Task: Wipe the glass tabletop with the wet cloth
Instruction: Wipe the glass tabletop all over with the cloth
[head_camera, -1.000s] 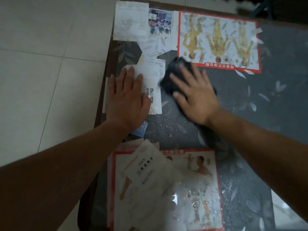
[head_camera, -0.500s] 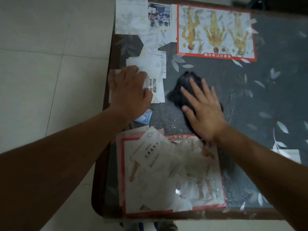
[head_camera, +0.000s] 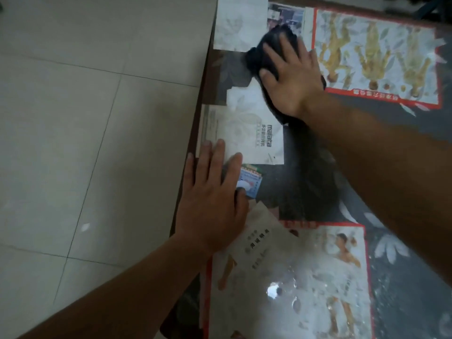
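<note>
My right hand (head_camera: 291,77) flat on cloth (head_camera: 274,47), far end of glass tabletop (head_camera: 403,148) — my left hand (head_camera: 212,199) nearer, at left edge, well apart.

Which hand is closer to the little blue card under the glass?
Left. The left hand lies flat on the glass with its thumb over the blue card. The right hand is farther up the table, pressing the dark cloth, well away from the card.

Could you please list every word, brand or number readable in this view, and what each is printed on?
"malata": on the white leaflet under the glass, upside down to the camera.
Characters beside it: too blurred.
Red-bordered figure poster caption: unreadable.
Small blue card: unreadable.
Tilted booklet characters: unreadable.
</note>
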